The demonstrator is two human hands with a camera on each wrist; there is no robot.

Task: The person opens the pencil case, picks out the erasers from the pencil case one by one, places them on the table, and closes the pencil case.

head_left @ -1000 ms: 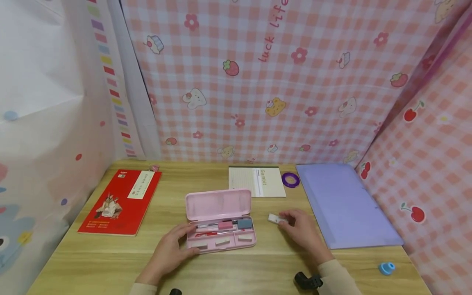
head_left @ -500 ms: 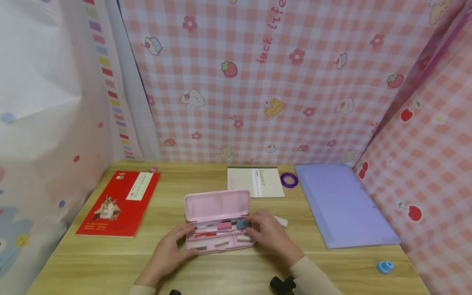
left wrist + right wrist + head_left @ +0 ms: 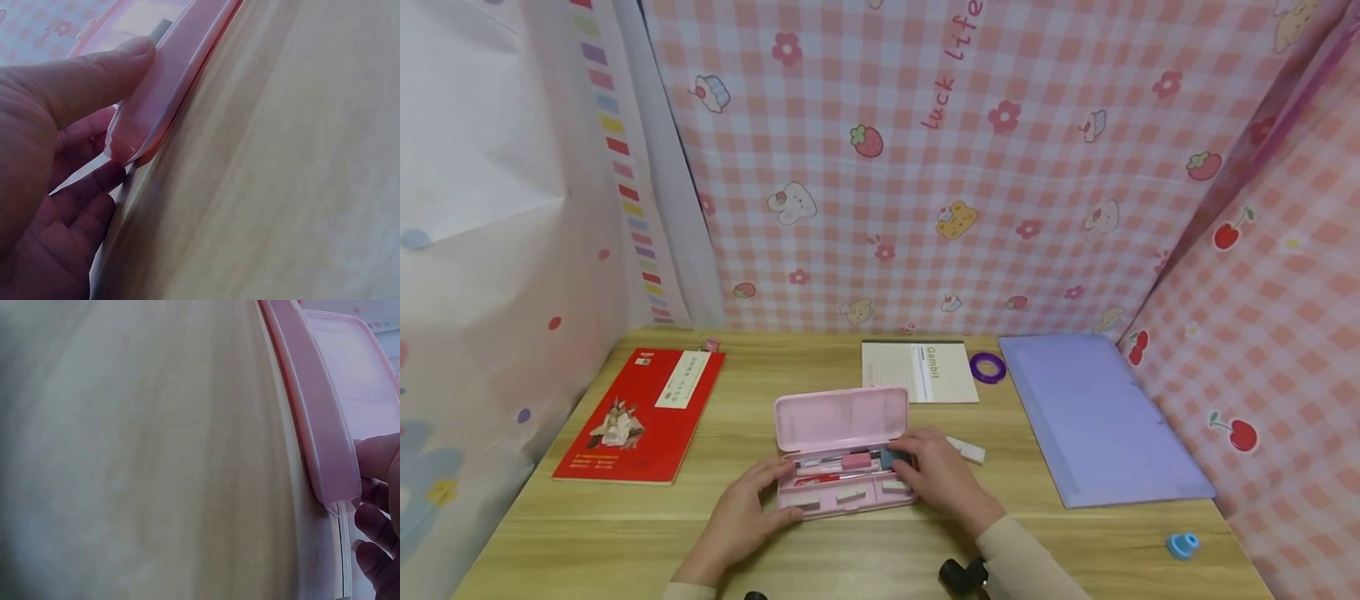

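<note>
An open pink pencil case [image 3: 842, 418] lies in the head view, its lid raised at the back. Inside are several pens, a pink eraser [image 3: 856, 461], a grey-blue eraser [image 3: 888, 458] and several small pale pieces [image 3: 851, 495] in the front compartments. My left hand [image 3: 741, 510] grips the case's left end, thumb at the front edge and fingers behind; the left wrist view shows this closely. At the right end, my right hand [image 3: 942, 473] pinches the grey-blue eraser, which it partly covers. Beside it on the table lies a white eraser-like block [image 3: 967, 451].
A red booklet [image 3: 642, 417] lies at the left, a notepad [image 3: 919, 372] and purple tape roll [image 3: 988, 367] at the back. At the right are a lilac folder [image 3: 1101, 417] and a small blue cap-like piece [image 3: 1183, 546]. Patterned cloth walls stand around.
My right hand has released the white block on the table and moved left to the case's right end, onto the grey-blue eraser. The left hand stays on the case.
</note>
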